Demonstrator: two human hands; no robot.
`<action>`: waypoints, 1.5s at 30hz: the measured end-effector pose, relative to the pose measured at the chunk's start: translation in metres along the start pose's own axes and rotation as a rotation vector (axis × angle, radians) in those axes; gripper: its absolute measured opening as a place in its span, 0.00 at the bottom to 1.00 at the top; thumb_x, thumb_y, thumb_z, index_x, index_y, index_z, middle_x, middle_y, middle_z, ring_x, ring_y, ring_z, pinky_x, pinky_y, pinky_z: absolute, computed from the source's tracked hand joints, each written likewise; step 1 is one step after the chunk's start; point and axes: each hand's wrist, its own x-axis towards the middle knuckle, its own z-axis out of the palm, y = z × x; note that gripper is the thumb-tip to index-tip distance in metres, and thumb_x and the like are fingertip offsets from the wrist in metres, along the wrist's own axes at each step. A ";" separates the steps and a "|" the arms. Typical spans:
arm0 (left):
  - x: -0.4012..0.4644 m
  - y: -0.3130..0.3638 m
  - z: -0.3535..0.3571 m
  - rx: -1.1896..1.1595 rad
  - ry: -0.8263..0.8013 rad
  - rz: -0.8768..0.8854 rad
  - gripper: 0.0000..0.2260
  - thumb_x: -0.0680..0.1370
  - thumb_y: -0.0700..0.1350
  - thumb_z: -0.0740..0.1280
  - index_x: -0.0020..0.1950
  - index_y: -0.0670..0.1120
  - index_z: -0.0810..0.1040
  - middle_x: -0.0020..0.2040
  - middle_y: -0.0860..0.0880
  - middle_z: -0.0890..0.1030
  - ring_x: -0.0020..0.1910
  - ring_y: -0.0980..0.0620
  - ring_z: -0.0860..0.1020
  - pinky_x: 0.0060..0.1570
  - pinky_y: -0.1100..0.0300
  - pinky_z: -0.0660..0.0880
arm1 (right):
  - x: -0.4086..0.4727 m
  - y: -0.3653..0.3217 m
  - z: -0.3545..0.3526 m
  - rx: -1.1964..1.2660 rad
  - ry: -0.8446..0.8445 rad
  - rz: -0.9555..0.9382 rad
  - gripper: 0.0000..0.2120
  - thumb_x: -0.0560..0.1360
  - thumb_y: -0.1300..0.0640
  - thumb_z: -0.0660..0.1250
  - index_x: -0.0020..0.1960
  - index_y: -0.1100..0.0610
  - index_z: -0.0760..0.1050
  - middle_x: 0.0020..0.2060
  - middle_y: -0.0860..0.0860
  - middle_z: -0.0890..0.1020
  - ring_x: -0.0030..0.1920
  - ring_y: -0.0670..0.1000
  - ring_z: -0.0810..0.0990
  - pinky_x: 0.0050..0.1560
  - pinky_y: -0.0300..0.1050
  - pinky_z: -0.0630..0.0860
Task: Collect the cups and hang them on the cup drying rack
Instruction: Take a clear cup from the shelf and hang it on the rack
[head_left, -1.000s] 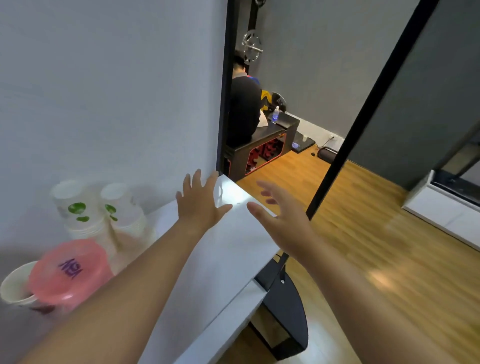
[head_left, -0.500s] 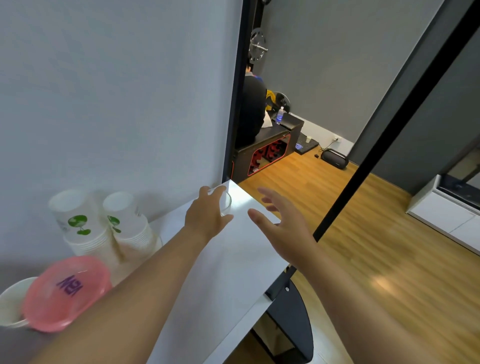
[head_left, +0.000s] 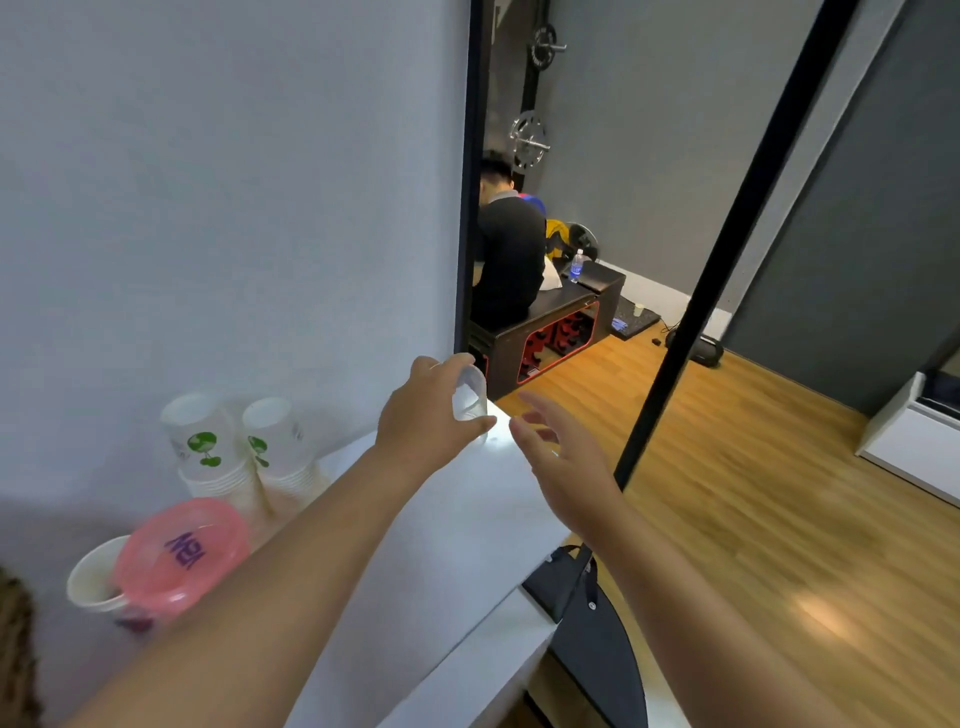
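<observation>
One clear cup (head_left: 470, 395) wrapped in left hand (head_left: 426, 415) fingers, right hand (head_left: 566, 462) fingers spread, empty, just beside

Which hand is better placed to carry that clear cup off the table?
The left hand. Its fingers are wrapped around the clear cup at the far corner of the white table. The right hand hovers open beside it, holding nothing.

The left hand (head_left: 426, 415), open a second ago, has closed on the clear cup (head_left: 470, 395) and raised it off the desk (head_left: 441, 545).
</observation>
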 end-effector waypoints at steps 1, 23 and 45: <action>-0.005 0.009 -0.011 -0.010 0.005 0.010 0.36 0.67 0.66 0.75 0.72 0.61 0.67 0.65 0.50 0.74 0.54 0.50 0.79 0.45 0.64 0.73 | -0.005 -0.004 -0.004 0.035 -0.011 -0.003 0.22 0.84 0.42 0.62 0.77 0.42 0.69 0.67 0.41 0.76 0.64 0.44 0.76 0.61 0.50 0.80; -0.276 0.198 -0.272 -0.007 0.271 -0.157 0.35 0.64 0.67 0.77 0.69 0.66 0.70 0.59 0.56 0.73 0.51 0.58 0.76 0.52 0.59 0.72 | -0.214 -0.161 -0.065 0.667 -0.409 -0.147 0.12 0.87 0.42 0.54 0.61 0.29 0.75 0.62 0.41 0.79 0.62 0.45 0.78 0.51 0.51 0.85; -0.699 0.134 -0.533 0.118 0.515 -0.516 0.42 0.64 0.69 0.76 0.75 0.62 0.68 0.61 0.56 0.74 0.55 0.55 0.78 0.57 0.52 0.79 | -0.606 -0.357 0.152 1.388 -1.384 0.309 0.25 0.84 0.42 0.63 0.71 0.59 0.79 0.68 0.62 0.81 0.69 0.62 0.80 0.66 0.56 0.79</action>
